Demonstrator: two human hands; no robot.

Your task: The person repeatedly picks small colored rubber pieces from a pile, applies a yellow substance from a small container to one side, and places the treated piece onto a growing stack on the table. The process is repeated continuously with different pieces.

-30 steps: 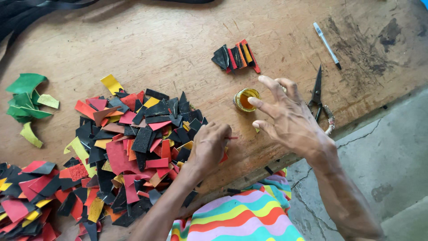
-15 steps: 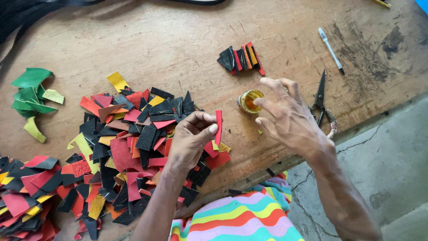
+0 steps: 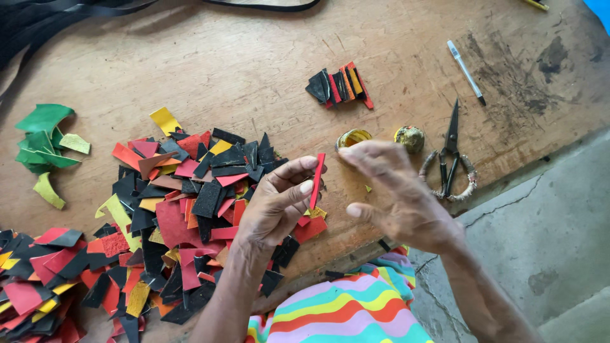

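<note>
Red strip pinched upright by left hand; right hand spread beside it.

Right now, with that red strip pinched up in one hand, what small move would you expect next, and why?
Probably the right hand dabs a fingertip in the open yellow pot and wipes the red strip. The left hand holds the strip upright off the scrap pile, while the right hovers open beside it, just below the pot.
</note>
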